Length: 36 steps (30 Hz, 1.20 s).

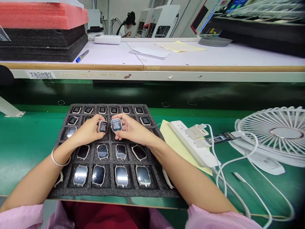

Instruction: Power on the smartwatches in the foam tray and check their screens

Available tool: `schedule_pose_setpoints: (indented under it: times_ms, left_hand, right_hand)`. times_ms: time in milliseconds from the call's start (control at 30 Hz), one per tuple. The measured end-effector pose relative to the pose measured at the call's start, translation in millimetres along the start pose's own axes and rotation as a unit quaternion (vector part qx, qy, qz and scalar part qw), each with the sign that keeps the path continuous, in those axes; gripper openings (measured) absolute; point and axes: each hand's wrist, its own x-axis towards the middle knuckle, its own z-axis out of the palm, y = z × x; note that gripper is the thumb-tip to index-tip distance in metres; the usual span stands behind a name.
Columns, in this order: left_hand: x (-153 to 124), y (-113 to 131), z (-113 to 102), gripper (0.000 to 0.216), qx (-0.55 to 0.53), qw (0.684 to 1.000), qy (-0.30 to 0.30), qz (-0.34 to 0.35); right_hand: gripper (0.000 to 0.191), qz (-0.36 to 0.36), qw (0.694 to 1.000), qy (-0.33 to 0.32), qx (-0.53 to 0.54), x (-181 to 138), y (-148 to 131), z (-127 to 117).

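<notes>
One green bench [35, 143] is bearing a foam tray [109, 173] near its front edge. Well to the tray's right a fan [286, 132] is resting; nearer that side of the tray, a power strip [190, 144] is lying with loose cables [239, 177], which the right arm should be avoiding.

Above the tray's middle, the left hand [91, 128] is pinching one watch by its edges, while the right hand [132, 128] is pinching another between thumb and fingers. The left watch [103, 127] and the right watch [116, 125] are sitting close but apart, both showing lines of text. Other watches [98, 175] are filling the tray's pockets, the near rows showing dark screens.

Good handling probably means gripping rims only, leaving the glass unsmudged, tilting each screen out of glare, not letting the cases knock, and working low over the tray so any slip is landing on foam.
</notes>
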Motion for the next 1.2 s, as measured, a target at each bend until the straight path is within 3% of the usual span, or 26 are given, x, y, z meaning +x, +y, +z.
schedule_pose_setpoints:
  times_ms: [100,200,300,367,467,567,733,867,1033,1100,1200]
  left_hand:
    - [-1,-1,1,0.036,0.201,0.979,0.001,0.042]
    - [-2,-6,4,0.04,0.287,0.957,-0.021,0.048]
    - [-2,-10,2,0.049,0.312,0.948,-0.038,0.037]
    - [-1,-6,-2,0.054,0.309,0.949,-0.039,0.051]
    - [6,14,0,0.041,0.297,0.949,-0.048,0.09]
    - [21,40,19,0.026,0.315,0.938,-0.072,0.125]
    - [48,60,72,0.029,0.344,0.93,-0.085,0.096]
    - [51,60,93,0.026,0.307,0.945,-0.066,0.093]
    - [46,65,76,0.015,0.216,0.962,-0.076,0.151]
    - [42,67,59,0.016,0.102,0.981,-0.079,0.144]
    - [34,63,31,0.015,-0.161,0.983,-0.068,0.048]
  right_hand:
    - [0.042,-0.015,0.963,0.021,-0.268,-2,-1,-1]
    - [0.039,-0.023,0.914,0.002,-0.406,-1,0,2]
    - [0.05,-0.01,0.883,-0.019,-0.469,0,-3,1]
    - [0.06,-0.008,0.874,0.005,-0.486,-2,-10,-6]
    - [0.047,-0.016,0.866,0.075,-0.493,-12,-27,-29]
    - [0.027,0.027,0.839,0.108,-0.532,-26,-42,-57]
    - [0.027,0.194,0.764,0.066,-0.612,-48,-30,-79]
    - [0.03,0.223,0.751,0.032,-0.621,-61,0,-76]
    - [0.026,0.167,0.773,0.07,-0.608,-65,18,-66]
    - [0.021,0.168,0.786,0.087,-0.589,-64,16,-63]
    - [0.011,0.172,0.802,0.078,-0.567,-62,7,-61]
